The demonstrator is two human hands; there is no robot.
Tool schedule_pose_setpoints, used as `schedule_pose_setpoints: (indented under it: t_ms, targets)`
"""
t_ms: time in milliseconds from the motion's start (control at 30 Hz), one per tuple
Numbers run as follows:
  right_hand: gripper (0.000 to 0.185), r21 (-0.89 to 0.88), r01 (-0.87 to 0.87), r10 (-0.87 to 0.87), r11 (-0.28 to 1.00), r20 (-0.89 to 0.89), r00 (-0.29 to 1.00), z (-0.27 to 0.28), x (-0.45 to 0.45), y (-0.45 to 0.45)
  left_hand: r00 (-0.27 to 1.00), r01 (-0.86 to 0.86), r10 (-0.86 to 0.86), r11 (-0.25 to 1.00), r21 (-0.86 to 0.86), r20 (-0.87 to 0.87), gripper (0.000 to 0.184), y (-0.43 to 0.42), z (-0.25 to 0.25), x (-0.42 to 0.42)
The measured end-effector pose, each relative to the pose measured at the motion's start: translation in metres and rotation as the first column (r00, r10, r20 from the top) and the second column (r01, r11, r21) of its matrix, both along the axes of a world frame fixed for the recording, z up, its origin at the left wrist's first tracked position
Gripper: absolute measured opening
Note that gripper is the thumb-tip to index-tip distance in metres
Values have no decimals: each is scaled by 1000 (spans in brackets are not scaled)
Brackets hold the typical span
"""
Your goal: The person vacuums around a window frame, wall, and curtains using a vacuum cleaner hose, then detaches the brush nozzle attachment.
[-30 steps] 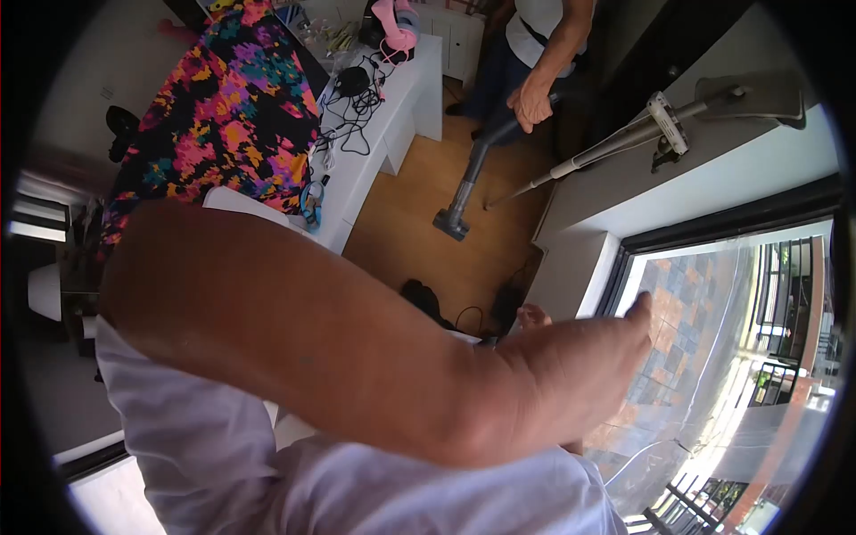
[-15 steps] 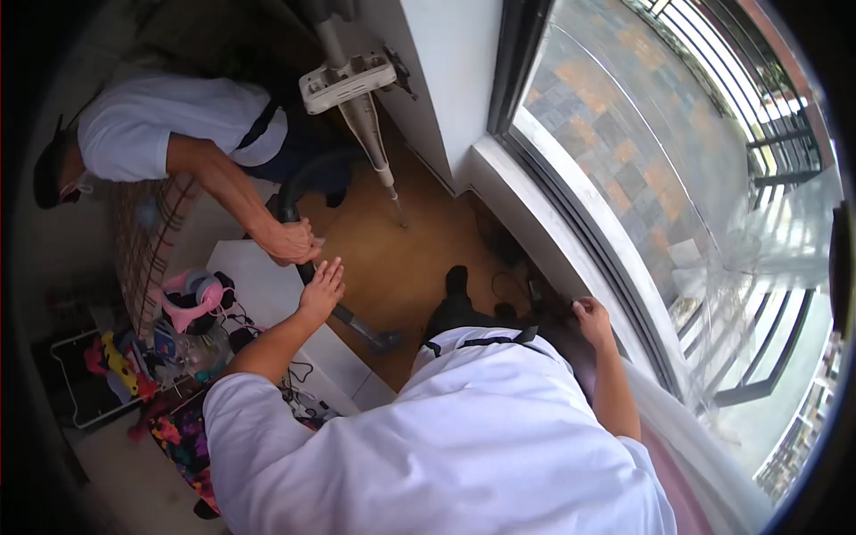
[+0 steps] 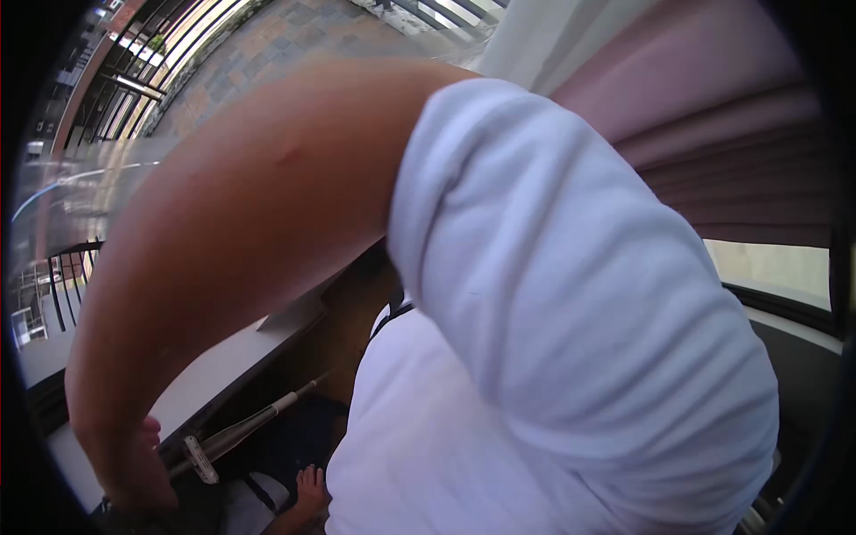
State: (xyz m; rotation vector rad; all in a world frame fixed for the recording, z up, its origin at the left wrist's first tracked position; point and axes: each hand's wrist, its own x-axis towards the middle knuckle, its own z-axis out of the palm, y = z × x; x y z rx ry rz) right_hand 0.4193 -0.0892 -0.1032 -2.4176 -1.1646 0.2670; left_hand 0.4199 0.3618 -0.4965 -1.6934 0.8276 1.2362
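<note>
My right arm, in a white short sleeve, is raised and bends across the view, very close to the camera. It ends at the lower left in my right hand point(image 3: 147, 468), seen from behind the wrist. A few fingertips show past its edge, but most of the fingers are hidden, so I cannot tell what it holds, if anything. Nearby is a pale bracket point(image 3: 201, 459) on a long slim pole point(image 3: 259, 415). My left hand is out of view. Another person's hand point(image 3: 312, 481) shows at the bottom, fingers apart, beside that person's white shirt point(image 3: 245, 504).
Beyond the arm lie a window with dark bars point(image 3: 134, 80) and outdoor paving point(image 3: 276, 45). A white window ledge point(image 3: 214, 374) runs beside the brown floor point(image 3: 343, 334). A mauve curtain point(image 3: 713, 116) hangs at the upper right.
The view has swung round, so the window is now at the left. My right arm has risen from beside the window across the camera. My left hand has left the view.
</note>
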Motion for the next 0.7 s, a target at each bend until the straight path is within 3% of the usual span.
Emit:
schedule_pose_setpoints:
  t_ms: [33,100,200,267,367,433,500,533,567,633,700]
  targets:
    - [36,40,185,-184,982,-31,983,0,35,57,999,53,-53,998,20,0,54,-24,3,16]
    - [38,103,544,-533,833,-116,838,-28,19,-15,985,175,-175,983,57,-4,57,-82,8,60]
    - [39,68,818,-800,572,-176,574,-63,-30,-112,988,156,-156,988,-15,3,60,-156,-24,54]
    - [41,66,924,-886,376,-266,379,-95,-75,-176,994,108,-108,994,4,-15,63,-168,-29,41]
    - [43,102,928,-863,358,-345,370,-115,-85,-187,961,-274,274,962,-1,45,66,-86,-21,-31]
    - [44,105,901,-807,421,-410,425,-138,-139,-213,814,-576,576,817,-11,76,69,-8,-21,-122]
    - [45,56,864,-744,501,-482,462,-161,-180,-220,724,-684,690,722,-109,27,62,2,-4,-113]
    - [46,23,851,-716,525,-529,456,-164,-142,-196,693,-717,721,686,-123,-16,58,20,-21,-115]
    - [46,34,771,-638,636,-538,551,-200,-155,-207,596,-791,803,591,-160,19,54,-11,28,-116]
    - [31,118,855,-596,506,-668,445,-257,-182,-225,495,-847,868,477,-233,-23,53,-24,51,-123]
    - [38,56,891,-592,451,-728,345,-289,-209,-238,451,-853,889,406,-328,-72,51,-44,67,-131]
